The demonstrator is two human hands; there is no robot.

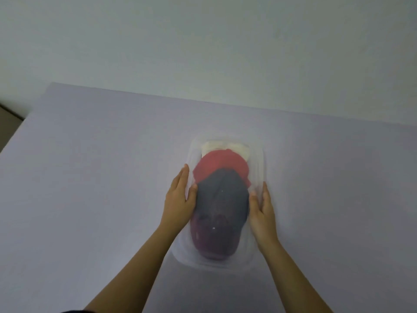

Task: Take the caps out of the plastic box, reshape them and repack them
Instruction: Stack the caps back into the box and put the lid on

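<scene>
No writing or label can be read anywhere; the whole view is hazy. Your plastic box [226, 199] sits mid-table on the lavender surface [90, 188], long axis running from 12 to 6 o'clock, its clear walls so faint that the rim is hard to trace. Inside, caps overlap in a row: a cream cap [225, 147] at 12 o'clock, a red cap [220, 164] next, a navy cap [222, 199], then a purplish cap [213, 236] at 6 o'clock (its outline blurs behind the plastic). Your left hand [179, 199] lies flat and open against the box's 9 o'clock side, your right hand [262, 210] likewise open at 3 o'clock, neither closed around anything. Bare table spreads widely on both sides; the far edge meets the wall [203, 41] at 12 o'clock.
</scene>
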